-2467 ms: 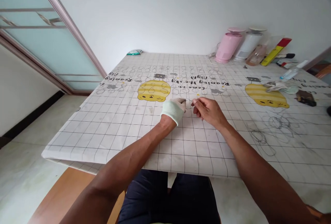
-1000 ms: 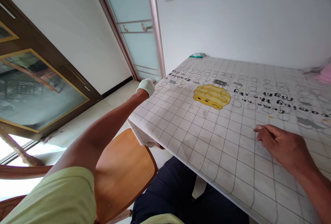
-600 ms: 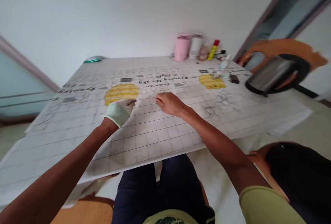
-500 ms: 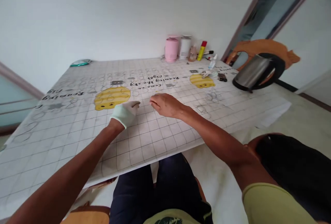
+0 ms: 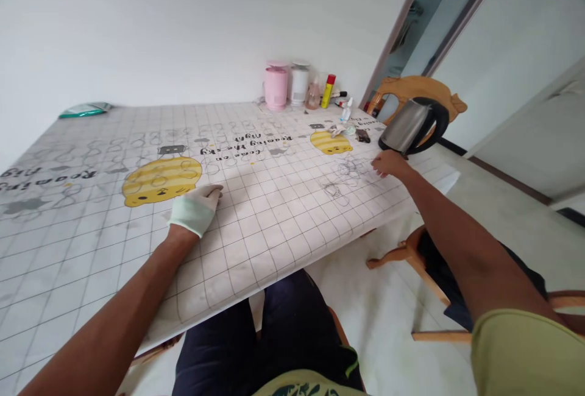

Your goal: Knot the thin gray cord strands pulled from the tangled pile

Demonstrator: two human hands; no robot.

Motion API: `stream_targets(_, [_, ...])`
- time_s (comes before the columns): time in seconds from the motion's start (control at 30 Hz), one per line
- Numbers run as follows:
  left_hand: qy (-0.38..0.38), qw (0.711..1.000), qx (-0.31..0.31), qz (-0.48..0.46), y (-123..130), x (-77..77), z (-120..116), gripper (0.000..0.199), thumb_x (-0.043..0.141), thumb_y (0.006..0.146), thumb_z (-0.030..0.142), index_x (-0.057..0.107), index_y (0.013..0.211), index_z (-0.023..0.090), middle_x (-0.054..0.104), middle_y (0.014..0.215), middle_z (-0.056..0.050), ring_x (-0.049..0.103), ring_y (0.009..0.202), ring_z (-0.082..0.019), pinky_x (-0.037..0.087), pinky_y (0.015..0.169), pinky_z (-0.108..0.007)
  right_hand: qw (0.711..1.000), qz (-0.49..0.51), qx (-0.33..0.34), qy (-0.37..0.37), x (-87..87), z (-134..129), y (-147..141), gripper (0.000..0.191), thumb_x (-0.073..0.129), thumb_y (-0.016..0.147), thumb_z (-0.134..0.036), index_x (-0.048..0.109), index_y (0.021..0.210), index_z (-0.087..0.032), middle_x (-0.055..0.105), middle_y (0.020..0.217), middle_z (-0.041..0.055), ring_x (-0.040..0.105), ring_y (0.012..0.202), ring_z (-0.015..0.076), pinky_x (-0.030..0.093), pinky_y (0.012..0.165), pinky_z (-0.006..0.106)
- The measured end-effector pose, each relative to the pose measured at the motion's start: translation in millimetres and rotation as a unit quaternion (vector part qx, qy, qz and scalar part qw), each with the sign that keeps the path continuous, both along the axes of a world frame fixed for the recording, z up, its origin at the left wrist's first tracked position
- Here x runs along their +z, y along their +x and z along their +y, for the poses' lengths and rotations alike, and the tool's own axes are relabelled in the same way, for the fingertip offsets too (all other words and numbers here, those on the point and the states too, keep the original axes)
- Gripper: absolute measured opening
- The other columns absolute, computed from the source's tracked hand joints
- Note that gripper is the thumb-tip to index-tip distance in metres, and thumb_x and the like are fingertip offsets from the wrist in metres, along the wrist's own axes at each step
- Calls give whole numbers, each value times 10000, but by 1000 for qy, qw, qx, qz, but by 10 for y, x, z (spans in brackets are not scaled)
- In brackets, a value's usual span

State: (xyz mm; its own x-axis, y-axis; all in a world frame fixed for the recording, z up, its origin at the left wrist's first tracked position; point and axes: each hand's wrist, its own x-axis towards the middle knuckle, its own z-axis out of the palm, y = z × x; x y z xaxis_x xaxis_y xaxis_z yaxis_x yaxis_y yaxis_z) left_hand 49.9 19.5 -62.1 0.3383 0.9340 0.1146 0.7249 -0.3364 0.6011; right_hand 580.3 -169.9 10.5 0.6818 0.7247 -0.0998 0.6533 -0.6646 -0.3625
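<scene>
My left hand (image 5: 196, 208), in a white and pale green glove, rests on the checked tablecloth (image 5: 274, 225) beside a printed yellow bear. Its fingers are pressed together; whatever they may hold is too small to make out. My bare right hand (image 5: 392, 163) is stretched out to the right, just in front of the kettle (image 5: 414, 127). Its fingers curl down toward the cloth, and what is in them is hidden. Left of it lies a loose heap of thin grey loops (image 5: 350, 167). More such loops (image 5: 146, 138) are spread in rows toward the back left.
Along the wall stand a pink canister (image 5: 276, 88), a white canister (image 5: 300, 86), a clear bottle (image 5: 313, 96) and a yellow-red can (image 5: 328, 91). A small white bottle (image 5: 347, 109) is nearer. A green packet (image 5: 85, 109) lies back left. Wooden chairs (image 5: 406, 250) stand at right.
My right hand has moved away from the left one, out to the right toward the kettle. The left hand stays at about the same spot by the bear. The view has turned right.
</scene>
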Motion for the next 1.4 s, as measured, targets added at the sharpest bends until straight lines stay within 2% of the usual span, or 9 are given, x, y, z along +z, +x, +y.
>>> stream_targets(0.17, [44, 998, -7, 43, 11, -2, -14, 396, 504, 985, 352, 831, 1194, 279, 800, 1302, -11, 705, 1301, -271, 519, 1157, -354, 998, -24, -53, -29, -297, 183, 140, 161, 797, 882, -245, 715, 791, -141, 647, 563, 69, 689, 612, 235, 589, 655, 327])
stream_targets(0.27, [43, 998, -9, 52, 4, 8, -27, 400, 498, 991, 350, 828, 1204, 277, 796, 1313, -11, 701, 1308, -271, 516, 1162, -351, 997, -29, -66, -3, -341, 207, 161, 89, 779, 873, -191, 721, 825, -144, 673, 611, 64, 686, 621, 215, 580, 625, 298])
stream_targets(0.6, [40, 997, -16, 62, 22, 41, -63, 419, 488, 999, 335, 825, 1239, 264, 783, 1343, -14, 688, 1325, -284, 512, 1168, -358, 993, -11, -5, 119, 11, -31, 73, 86, 711, 986, -186, 686, 924, -132, 785, 886, 100, 624, 582, 91, 440, 514, 177])
stream_targets(0.8, [33, 997, -19, 63, 1, 23, -46, 440, 478, 1001, 361, 823, 1253, 255, 786, 1335, -30, 696, 1311, -297, 518, 1161, -368, 990, 30, -5, 139, 221, 14, -34, 124, 638, 1043, -197, 643, 967, -100, 728, 750, 42, 466, 489, 25, 336, 533, 200])
stream_targets(1.0, [44, 997, -19, 68, -12, -6, -24, 423, 487, 996, 367, 831, 1226, 283, 793, 1320, -17, 711, 1284, -293, 534, 1138, -366, 988, 86, -59, 114, 382, 79, -85, 206, 615, 1047, -168, 553, 858, -117, 513, 509, -90, 353, 449, 9, 250, 545, 248])
stream_targets(1.23, [52, 996, -26, 63, -28, -32, -10, 417, 485, 996, 371, 833, 1213, 294, 797, 1310, 1, 709, 1286, -281, 544, 1112, -331, 987, 138, -64, 51, 455, 54, -17, 295, 517, 1101, -135, 557, 811, -103, 443, 516, -111, 251, 449, -2, 220, 548, 258])
stream_targets(1.3, [50, 996, -26, 66, -27, -29, -13, 427, 479, 997, 375, 832, 1220, 287, 794, 1317, -4, 704, 1294, -286, 539, 1120, -337, 989, 129, -50, 47, 435, 37, 35, 297, 495, 1118, -136, 594, 848, -60, 498, 583, -79, 299, 476, 0, 285, 566, 244])
stream_targets(1.37, [46, 996, -26, 70, -23, -19, -20, 435, 475, 995, 377, 832, 1224, 281, 794, 1317, -9, 701, 1299, -294, 533, 1132, -347, 993, 100, -34, 53, 389, 26, 95, 263, 516, 1127, -167, 652, 983, 7, 648, 771, 39, 509, 591, 38, 427, 649, 250])
stream_targets(1.4, [44, 996, -25, 72, -20, -13, -24, 438, 474, 994, 377, 832, 1226, 277, 794, 1318, -12, 699, 1303, -296, 529, 1138, -350, 995, 77, -23, 63, 361, 23, 126, 251, 550, 1123, -205, 670, 1106, 15, 706, 946, 114, 632, 736, 91, 511, 736, 287])
